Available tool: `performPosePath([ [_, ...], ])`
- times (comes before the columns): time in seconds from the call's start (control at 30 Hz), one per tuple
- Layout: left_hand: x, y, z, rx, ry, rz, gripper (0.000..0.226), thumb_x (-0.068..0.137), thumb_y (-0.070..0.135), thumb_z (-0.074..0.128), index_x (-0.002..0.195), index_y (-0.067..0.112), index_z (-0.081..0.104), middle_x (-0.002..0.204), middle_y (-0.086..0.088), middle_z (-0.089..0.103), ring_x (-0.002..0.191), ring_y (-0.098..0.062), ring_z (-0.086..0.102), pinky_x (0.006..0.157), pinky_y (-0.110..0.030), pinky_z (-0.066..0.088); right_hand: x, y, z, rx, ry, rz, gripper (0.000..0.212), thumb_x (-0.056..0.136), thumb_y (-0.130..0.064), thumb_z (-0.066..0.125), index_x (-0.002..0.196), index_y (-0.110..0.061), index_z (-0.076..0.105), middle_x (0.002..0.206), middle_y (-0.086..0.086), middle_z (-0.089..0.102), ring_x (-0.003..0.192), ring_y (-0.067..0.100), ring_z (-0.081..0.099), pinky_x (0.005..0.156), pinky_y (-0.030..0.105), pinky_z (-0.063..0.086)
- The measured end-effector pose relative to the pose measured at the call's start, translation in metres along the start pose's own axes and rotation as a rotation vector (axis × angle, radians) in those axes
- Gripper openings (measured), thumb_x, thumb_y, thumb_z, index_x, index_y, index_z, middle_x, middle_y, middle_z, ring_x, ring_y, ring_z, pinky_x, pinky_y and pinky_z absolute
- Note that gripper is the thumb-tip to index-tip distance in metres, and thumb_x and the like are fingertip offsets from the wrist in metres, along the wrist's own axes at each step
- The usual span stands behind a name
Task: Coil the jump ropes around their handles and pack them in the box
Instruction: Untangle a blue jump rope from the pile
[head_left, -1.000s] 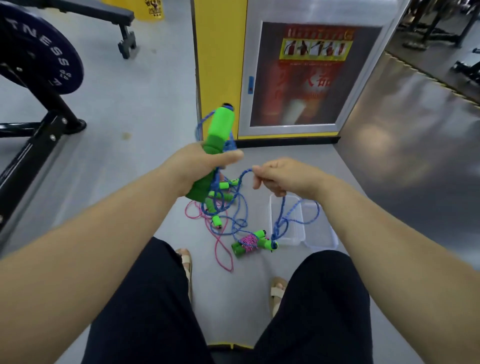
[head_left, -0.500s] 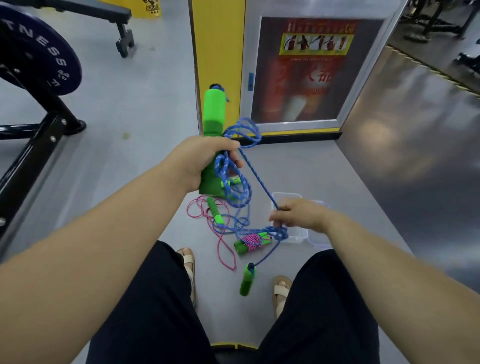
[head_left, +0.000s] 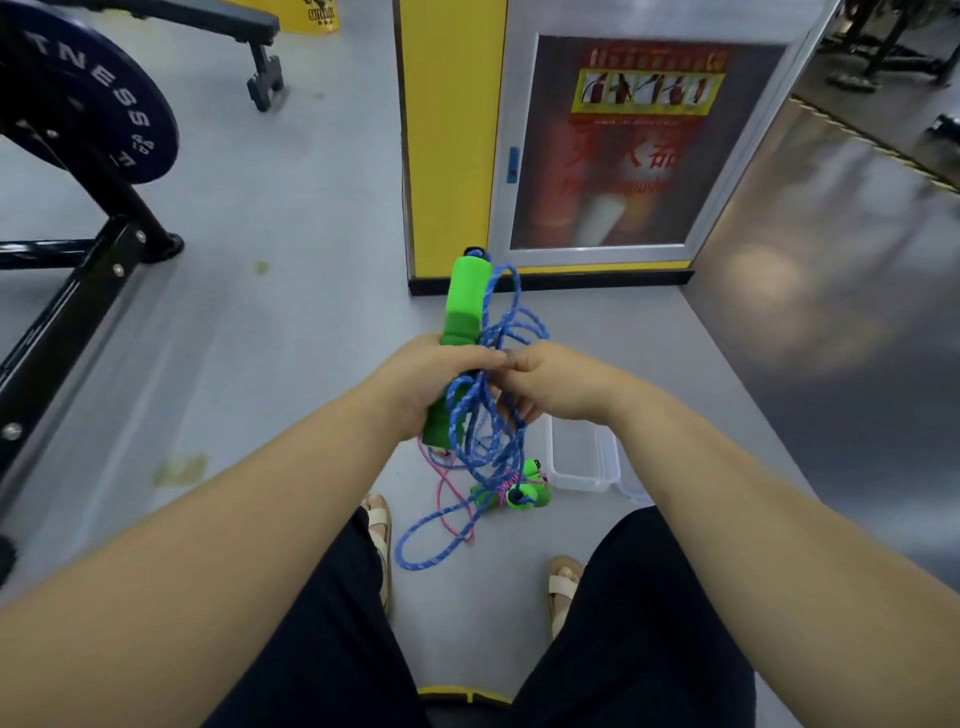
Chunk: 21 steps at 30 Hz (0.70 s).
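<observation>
While left hand grips green handle, right hand pinches blue rope. Rope likely limp, light; hold near handle.

The grey floor carries a clear box, a coiled pink rope just beside it.

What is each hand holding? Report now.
Left hand: grips the green foam jump-rope handle.
Right hand: pinches the blue braided rope.
</observation>
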<state>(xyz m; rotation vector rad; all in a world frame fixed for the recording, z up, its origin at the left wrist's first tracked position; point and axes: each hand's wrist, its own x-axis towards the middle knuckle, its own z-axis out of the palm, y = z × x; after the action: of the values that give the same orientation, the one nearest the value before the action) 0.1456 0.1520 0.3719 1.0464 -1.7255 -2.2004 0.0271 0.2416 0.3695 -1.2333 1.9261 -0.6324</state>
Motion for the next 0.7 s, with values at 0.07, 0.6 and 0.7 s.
performPosePath([
  [0.07,0.004,-0.002,0.007,-0.009,0.051,0.084,0.012,0.083,0.001,0.062,0.095,0.002,0.062,0.081,-0.016,0.063,0.067,-0.025,0.061,0.071,-0.035,0.055,0.0,-0.003,-0.001,-0.076,0.024,-0.018,0.029,0.096,-0.012,0.037,0.072,-0.019,0.053,0.065,0.0,0.062,0.054,0.01,0.058,0.064,0.026,0.051],
  [0.6,0.001,-0.004,0.018,-0.165,0.108,0.156,0.007,0.086,-0.001,0.057,0.092,0.001,0.061,0.072,-0.005,0.069,0.064,-0.016,0.066,0.064,-0.032,0.057,-0.024,0.039,0.046,0.522,0.237,0.298,0.032,0.093,-0.039,0.051,0.079,-0.012,0.058,0.081,0.007,0.064,0.072,0.02,0.057,0.078,0.04,0.052],
  [0.7,-0.002,0.0,0.017,-0.207,0.067,0.146,0.021,0.086,-0.002,0.057,0.107,-0.003,0.057,0.077,-0.006,0.069,0.064,-0.014,0.068,0.063,-0.032,0.059,-0.022,0.033,0.048,0.673,0.301,0.275,0.031,0.093,-0.04,0.051,0.074,-0.017,0.061,0.068,-0.002,0.066,0.073,0.019,0.06,0.075,0.036,0.053],
])
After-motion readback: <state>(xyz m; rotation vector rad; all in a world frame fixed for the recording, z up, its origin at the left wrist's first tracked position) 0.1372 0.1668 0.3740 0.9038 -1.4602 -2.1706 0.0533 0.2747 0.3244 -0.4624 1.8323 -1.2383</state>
